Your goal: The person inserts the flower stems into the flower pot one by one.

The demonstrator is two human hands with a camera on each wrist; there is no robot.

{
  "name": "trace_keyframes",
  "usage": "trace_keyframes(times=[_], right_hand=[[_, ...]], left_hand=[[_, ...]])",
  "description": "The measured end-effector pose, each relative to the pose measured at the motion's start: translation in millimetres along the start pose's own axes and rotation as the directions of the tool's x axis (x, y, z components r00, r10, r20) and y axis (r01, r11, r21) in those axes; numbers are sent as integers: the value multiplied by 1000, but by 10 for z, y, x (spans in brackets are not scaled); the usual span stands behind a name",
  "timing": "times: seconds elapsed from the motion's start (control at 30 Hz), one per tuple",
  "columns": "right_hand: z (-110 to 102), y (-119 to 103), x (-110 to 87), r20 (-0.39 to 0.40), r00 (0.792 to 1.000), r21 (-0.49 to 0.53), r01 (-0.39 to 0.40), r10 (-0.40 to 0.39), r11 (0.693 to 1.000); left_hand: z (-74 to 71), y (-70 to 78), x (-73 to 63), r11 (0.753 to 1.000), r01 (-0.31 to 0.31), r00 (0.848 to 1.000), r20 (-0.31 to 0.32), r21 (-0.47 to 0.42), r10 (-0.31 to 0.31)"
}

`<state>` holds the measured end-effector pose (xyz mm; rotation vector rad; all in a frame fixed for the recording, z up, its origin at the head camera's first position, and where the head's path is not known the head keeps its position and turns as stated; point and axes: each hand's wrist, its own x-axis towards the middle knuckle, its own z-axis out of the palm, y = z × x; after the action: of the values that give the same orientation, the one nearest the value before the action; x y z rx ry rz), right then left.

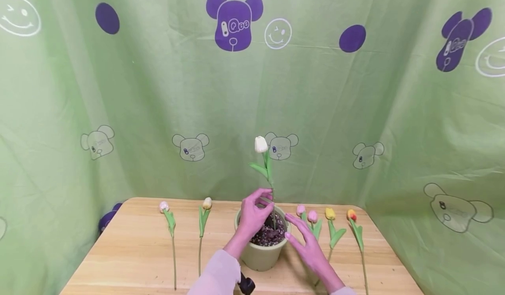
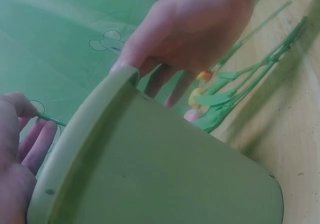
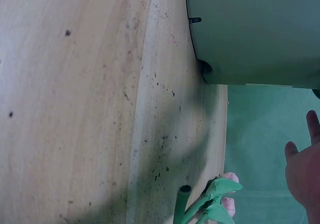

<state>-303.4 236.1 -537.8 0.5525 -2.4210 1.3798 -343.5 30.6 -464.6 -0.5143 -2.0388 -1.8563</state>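
Observation:
An artificial white tulip (image 1: 261, 144) stands nearly upright, its stem rising from the dark soil (image 1: 268, 239) in a light green flowerpot (image 1: 260, 259). My left hand (image 1: 254, 216) pinches the stem above the soil from the left; in the left wrist view its fingertips (image 2: 46, 126) meet around the green stem. On the pot's right side is my right hand (image 1: 309, 247), fingers extended and thumb right at the rim, as the left wrist view also shows. That hand grips nothing.
Left of the pot lie a pale pink tulip (image 1: 164, 206) and a cream one (image 1: 207, 203). Two pink tulips (image 1: 312, 216), a yellow one (image 1: 330, 214) and a red-yellow one (image 1: 352, 215) lie to the right. A black object (image 1: 247, 285) shows beside the left sleeve. Soil crumbs dot the wooden table (image 3: 90, 134).

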Motion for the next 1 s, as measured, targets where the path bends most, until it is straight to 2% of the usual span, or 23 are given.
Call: trace_keyframes(times=[0.4,0.8,1.0], right_hand=[[6,-13,16,-1,1000,-6,0,0,1000],[0,-21,10,10,1000,4,-1,1,1000],[5,-6,14,11,1000,-3,-3,3,1000]], left_hand=[[20,-26,-6,988,-93,991,106,124,81],[10,-13,-19,980,-31,985,175,195,-4],[-2,-9,-22,977,-22,982,186,214,-18]])
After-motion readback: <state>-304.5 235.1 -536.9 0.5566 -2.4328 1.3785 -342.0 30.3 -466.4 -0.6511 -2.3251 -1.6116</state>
